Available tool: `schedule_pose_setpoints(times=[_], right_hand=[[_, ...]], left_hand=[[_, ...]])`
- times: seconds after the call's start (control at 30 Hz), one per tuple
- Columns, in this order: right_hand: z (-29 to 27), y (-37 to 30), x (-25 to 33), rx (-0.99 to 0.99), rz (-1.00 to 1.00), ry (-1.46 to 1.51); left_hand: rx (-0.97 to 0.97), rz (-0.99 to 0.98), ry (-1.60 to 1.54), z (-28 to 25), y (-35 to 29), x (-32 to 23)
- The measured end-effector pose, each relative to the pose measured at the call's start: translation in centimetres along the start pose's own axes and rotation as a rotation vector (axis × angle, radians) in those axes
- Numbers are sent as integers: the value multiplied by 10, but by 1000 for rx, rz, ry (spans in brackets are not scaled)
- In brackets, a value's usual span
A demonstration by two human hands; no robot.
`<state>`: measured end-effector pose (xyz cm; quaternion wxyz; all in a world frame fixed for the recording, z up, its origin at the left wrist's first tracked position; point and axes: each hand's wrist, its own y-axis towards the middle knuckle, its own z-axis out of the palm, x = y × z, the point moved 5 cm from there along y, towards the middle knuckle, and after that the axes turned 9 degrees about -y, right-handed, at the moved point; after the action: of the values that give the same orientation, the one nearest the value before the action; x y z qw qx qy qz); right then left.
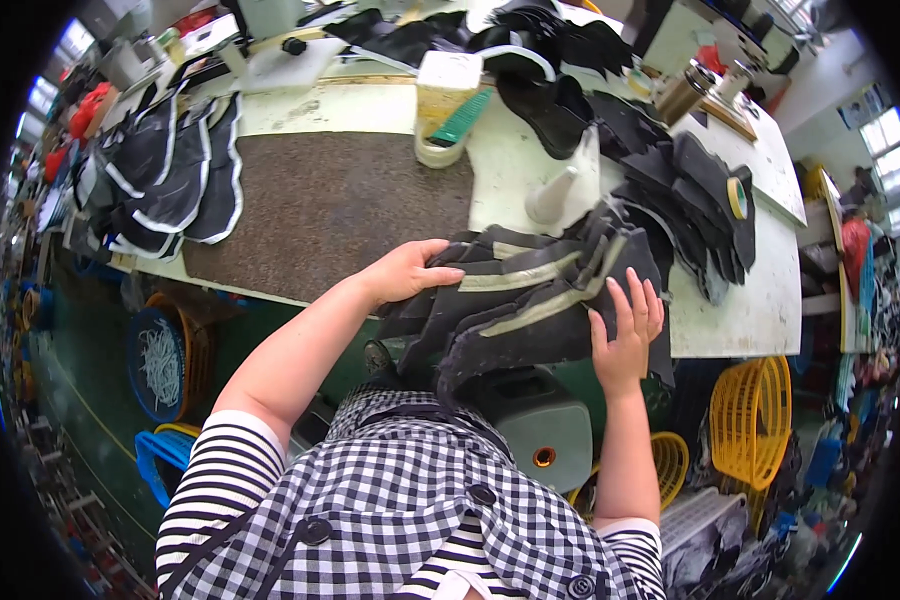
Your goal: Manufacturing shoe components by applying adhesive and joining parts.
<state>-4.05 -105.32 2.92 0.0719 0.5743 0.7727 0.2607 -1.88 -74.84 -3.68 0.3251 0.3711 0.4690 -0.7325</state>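
A fanned stack of dark shoe-upper-like fabric pieces [540, 318] with pale strips lies at the table's near edge, partly hanging over it towards me. My left hand [402, 272] rests on the stack's left side, index finger and thumb stretched out and apart; its other fingers are hidden. On the right side lies my right hand [625, 335], fingers extended and thumb spread, touching the outer pieces. Just behind the stack stands a white cone-shaped bottle [552, 195]. Beyond it is a pale glue container [446, 100] with a green-handled brush [462, 118] leaning in it.
A brown mat [320, 210] covers the table's left part. White-edged dark pieces [175, 185] lie at far left. More dark pieces [690, 200], with a tape roll [737, 198] on them, lie to the right. Yellow baskets [750, 420] and a grey box [550, 440] stand below.
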Motion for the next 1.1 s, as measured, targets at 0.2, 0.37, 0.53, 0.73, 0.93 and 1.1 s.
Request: schedule_pose_setpoints(times=[0.2, 0.37, 0.53, 0.73, 0.93, 1.1], right_hand=[[-1, 35, 46, 186, -393, -124], [-21, 33, 98, 82, -464, -17], [-7, 43, 189, 94, -497, 193], [41, 69, 329, 146, -654, 449], [91, 145, 449, 38, -715, 378], [111, 234, 508, -86, -651, 218]], left_hand=[[110, 238, 382, -3, -21, -35], [145, 164, 280, -27, -57, -60], [138, 223, 384, -103, -116, -92], [-176, 50, 447, -238, -234, -81], [-250, 230, -92, -348, -284, -76], [-243, 423, -81, -438, -248, -142]])
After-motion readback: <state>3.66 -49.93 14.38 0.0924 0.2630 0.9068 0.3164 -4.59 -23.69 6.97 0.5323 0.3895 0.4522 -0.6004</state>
